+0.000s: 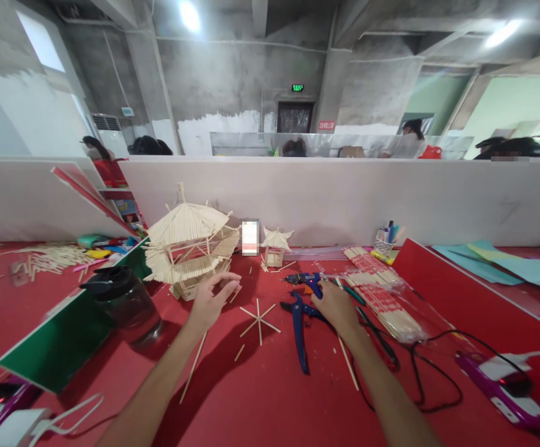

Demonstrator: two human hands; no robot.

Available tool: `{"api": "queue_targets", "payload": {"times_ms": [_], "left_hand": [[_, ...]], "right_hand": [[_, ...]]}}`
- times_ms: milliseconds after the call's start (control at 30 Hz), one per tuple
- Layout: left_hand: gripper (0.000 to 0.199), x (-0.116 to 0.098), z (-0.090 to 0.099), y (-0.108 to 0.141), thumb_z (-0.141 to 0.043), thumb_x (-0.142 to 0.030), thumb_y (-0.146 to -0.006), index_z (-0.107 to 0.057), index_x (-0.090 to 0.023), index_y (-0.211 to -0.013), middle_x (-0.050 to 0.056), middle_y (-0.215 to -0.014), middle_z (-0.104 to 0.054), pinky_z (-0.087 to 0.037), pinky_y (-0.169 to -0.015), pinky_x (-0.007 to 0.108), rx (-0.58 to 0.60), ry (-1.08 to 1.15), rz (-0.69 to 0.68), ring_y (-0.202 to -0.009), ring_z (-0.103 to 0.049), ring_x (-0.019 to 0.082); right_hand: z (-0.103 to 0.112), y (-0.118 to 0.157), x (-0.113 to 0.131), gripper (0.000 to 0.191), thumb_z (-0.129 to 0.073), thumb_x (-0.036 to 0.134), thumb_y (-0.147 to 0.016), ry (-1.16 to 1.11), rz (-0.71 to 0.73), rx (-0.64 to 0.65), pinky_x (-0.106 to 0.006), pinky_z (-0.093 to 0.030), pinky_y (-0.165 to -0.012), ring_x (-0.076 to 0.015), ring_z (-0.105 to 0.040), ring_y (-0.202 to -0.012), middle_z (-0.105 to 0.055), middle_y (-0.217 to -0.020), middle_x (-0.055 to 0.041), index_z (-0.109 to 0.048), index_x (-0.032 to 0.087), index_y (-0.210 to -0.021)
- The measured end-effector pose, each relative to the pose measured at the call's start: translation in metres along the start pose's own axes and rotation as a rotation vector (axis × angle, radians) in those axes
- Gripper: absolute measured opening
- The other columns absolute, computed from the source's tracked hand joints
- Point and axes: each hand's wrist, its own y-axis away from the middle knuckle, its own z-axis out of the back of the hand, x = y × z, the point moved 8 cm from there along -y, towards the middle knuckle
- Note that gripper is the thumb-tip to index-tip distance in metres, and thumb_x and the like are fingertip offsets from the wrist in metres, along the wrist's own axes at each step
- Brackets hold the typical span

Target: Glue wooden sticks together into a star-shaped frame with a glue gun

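Your red surface (pixel 270 406) carries everything here, and the biggest thing standing on it is the large wooden house model (pixel 190 220), two-tiered and upright. Well to the right of that model lie the wrapped packs of sticks (pixel 384 295). Your dark-lidded bottle (pixel 127 310) leans to the model's left, nearer to you. The blue cutter (pixel 299 332) lies right of the model and nearer to you, its handles spread. Your left hand (pixel 216 297) is just beside the model's lower right front, its fingers loosely bent, thumb and forefinger slightly apart. Your right hand (pixel 332 304), well right of the model, is clasped around the handle of the blue glue gun (pixel 314 285), whose nozzle points back toward the model. The small house model (pixel 278 241) stands upright to the large model's right. Your six-armed stick star (pixel 259 319) lies flat, right of the large model and nearer to you; a loose short stick (pixel 239 352) lies closer to you still.
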Motion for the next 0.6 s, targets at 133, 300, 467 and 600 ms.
{"api": "queue_targets", "payload": {"times_ms": [133,300,467,600], "left_hand": [[0.027,0.002,0.017,0.001,-0.059,-0.041,-0.089,-0.069,-0.017,-0.088,0.003,-0.076,-0.070,-0.053,-0.071,0.028,-0.070,-0.047,-0.032,-0.072,-0.066,0.018],[0.021,0.003,0.019,0.005,-0.064,-0.037,-0.087,-0.069,-0.020,-0.076,0.001,-0.075,-0.069,-0.049,-0.074,0.028,-0.051,-0.178,-0.079,-0.074,-0.062,0.018],[0.027,0.003,-0.002,0.011,-0.058,-0.040,-0.092,-0.069,-0.021,-0.077,0.002,-0.080,-0.071,-0.049,-0.081,0.031,0.047,-0.252,-0.137,-0.078,-0.063,0.019],[0.028,0.008,-0.013,0.014,-0.052,-0.039,-0.096,-0.072,-0.022,-0.086,0.004,-0.089,-0.074,-0.050,-0.083,0.033,0.083,-0.273,-0.137,-0.084,-0.066,0.020]], "right_hand": [[-0.007,-0.002,-0.001,0.012,-0.062,0.023,-0.083,0.050,-0.010,0.046,-0.029,-0.045,-0.069,-0.0250,-0.071,-0.083,-0.075,-0.090,-0.0123,-0.070,0.017,-0.089],[-0.010,-0.003,-0.001,0.012,-0.062,0.024,-0.083,0.073,-0.002,0.058,-0.028,-0.045,-0.067,-0.0248,-0.072,-0.083,-0.076,-0.089,-0.0115,-0.071,0.018,-0.088],[-0.008,-0.002,0.000,0.015,-0.060,0.023,-0.084,0.064,0.021,0.033,-0.029,-0.047,-0.070,-0.0255,-0.072,-0.084,-0.076,-0.091,-0.0128,-0.072,0.016,-0.090],[-0.004,0.000,0.003,0.019,-0.059,0.022,-0.084,0.038,0.054,-0.019,-0.030,-0.048,-0.079,-0.0258,-0.071,-0.093,-0.076,-0.098,-0.0122,-0.072,0.017,-0.097]]}}
